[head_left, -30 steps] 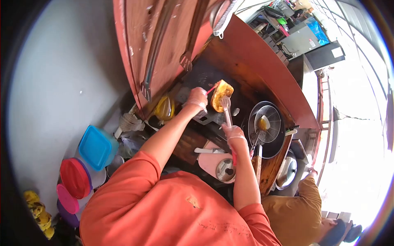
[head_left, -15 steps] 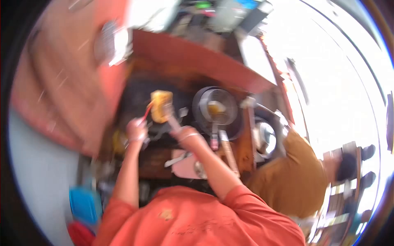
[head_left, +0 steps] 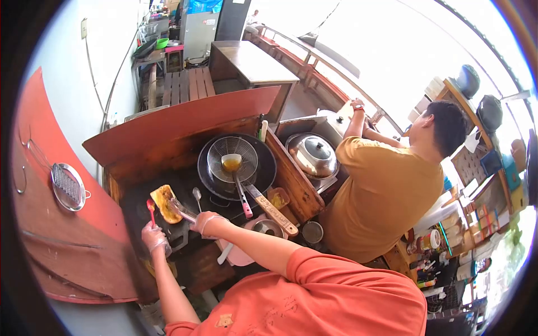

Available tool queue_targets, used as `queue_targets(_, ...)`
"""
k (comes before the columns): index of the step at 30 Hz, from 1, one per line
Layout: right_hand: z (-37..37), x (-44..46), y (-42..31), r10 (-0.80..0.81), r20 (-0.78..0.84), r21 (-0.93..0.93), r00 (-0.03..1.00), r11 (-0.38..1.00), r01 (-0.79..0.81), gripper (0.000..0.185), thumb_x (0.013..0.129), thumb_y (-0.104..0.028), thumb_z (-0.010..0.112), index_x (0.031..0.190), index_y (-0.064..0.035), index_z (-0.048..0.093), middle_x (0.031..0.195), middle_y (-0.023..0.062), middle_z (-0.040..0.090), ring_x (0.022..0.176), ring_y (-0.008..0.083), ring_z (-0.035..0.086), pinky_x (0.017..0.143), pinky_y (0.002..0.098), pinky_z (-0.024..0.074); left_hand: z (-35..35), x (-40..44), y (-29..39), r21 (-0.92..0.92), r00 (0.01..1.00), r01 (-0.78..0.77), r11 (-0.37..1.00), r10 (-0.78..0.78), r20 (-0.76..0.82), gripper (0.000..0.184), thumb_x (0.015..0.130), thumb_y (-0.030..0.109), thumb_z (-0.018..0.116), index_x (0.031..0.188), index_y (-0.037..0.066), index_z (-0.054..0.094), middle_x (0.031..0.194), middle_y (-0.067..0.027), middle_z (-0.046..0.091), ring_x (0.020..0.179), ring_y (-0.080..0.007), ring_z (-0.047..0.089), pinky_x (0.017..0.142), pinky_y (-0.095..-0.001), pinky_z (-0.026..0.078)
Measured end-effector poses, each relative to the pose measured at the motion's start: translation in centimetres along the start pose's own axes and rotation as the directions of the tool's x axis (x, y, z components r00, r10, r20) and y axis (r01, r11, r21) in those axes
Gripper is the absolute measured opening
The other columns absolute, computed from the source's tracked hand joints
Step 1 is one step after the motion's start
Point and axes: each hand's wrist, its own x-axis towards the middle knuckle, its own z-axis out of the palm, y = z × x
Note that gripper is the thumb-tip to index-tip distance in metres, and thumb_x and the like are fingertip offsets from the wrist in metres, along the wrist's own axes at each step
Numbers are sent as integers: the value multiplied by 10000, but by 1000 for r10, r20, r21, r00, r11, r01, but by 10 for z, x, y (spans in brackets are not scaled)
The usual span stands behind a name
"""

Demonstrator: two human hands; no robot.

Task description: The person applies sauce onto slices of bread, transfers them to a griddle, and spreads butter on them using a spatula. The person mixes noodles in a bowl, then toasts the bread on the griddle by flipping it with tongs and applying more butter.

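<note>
A slice of bread (head_left: pixel 165 205), yellow with dark browned patches, is held up above the dark griddle (head_left: pixel 132 190). My left hand (head_left: pixel 154 237), in a clear plastic glove, is closed on a small red utensil (head_left: pixel 151 206), its tip by the bread's left edge. On the bread's other side, my gloved right hand (head_left: pixel 208 224) grips a metal utensil (head_left: pixel 184 211). Its end meets the bread; whether it is a turner or tongs I cannot tell. A metal spoon (head_left: pixel 196 193) lies just beyond my right hand.
Ahead right, a black wok (head_left: pixel 266 175) holds a wire skimmer (head_left: pixel 216 154) and a ladle (head_left: pixel 241 193). A lidded pot (head_left: pixel 312 154) stands near a co-worker (head_left: pixel 386 185). A red panel (head_left: pixel 185 120) borders the back; a grater (head_left: pixel 66 183) hangs left. A pink board (head_left: pixel 240 256) lies close to me.
The view has swung and become sharper, so the wok and co-worker stand differently in it. Both hands still hold their utensils at the bread.
</note>
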Motion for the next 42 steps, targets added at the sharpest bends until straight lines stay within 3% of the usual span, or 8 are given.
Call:
queue_targets(8,-2,-2,-3,106,7,54,994,993,-106,352,951,-385,613,1145,-111,717,1065,187,720,967,361,711,834,444,566,-18,-25,-21,266,993,-38,963,6,119,203,870,-25,588,998,-16,745,657,-11,582,568,-82,504,492,-297,410)
queue_targets(10,-3,-5,-2,98,7,62,995,993,-98,370,955,-404,605,1127,-99,723,1061,193,721,974,361,710,838,445,564,-35,-51,26,95,990,126,987,-131,48,225,801,-52,596,968,-48,747,732,-34,659,657,-125,588,617,-314,489)
queue_targets(12,-1,-6,0,88,11,66,996,994,-89,392,959,-423,598,1109,-86,729,1058,199,722,981,361,709,842,445,563,-48,-31,-4,240,995,-95,966,102,-19,241,793,-48,602,983,-40,749,780,-92,722,682,-160,648,655,-337,518)
queue_targets(18,-10,-25,8,-1,-44,102,999,995,5,486,946,-484,604,1079,-34,728,1068,238,710,1033,383,691,885,456,542,-58,-46,19,593,969,-230,771,238,66,180,822,2,648,960,-7,763,870,-219,733,809,-321,732,758,-406,555)
queue_targets(24,-22,-45,10,93,-20,88,995,992,-91,388,935,-410,644,1149,-98,728,1110,213,708,1068,374,684,912,453,540,-68,-64,-20,544,951,-248,802,307,-19,172,808,48,684,961,11,754,921,-261,700,862,-410,694,770,-458,543)
queue_targets(25,-26,-53,9,38,-26,86,999,996,-36,444,916,-440,653,1121,-53,730,1116,228,704,1076,372,682,919,452,538,-68,-64,6,737,965,-253,626,221,143,137,804,49,674,919,15,741,905,-256,689,846,-432,672,758,-491,531)
queue_targets(33,-15,-51,8,54,-60,60,997,997,-51,473,918,-484,625,1077,-53,741,1085,241,705,1065,391,678,923,474,537,-4,-30,58,671,995,-40,740,90,-40,181,862,98,553,903,21,711,914,-261,700,895,-459,681,786,-542,542)
queue_targets(42,4,-18,27,91,-10,87,996,992,-89,572,907,-544,627,1075,-6,725,1103,275,686,1099,417,646,937,485,511,-17,-66,48,623,987,-146,769,158,35,112,809,77,613,849,-4,679,863,-301,681,867,-474,675,786,-529,548)
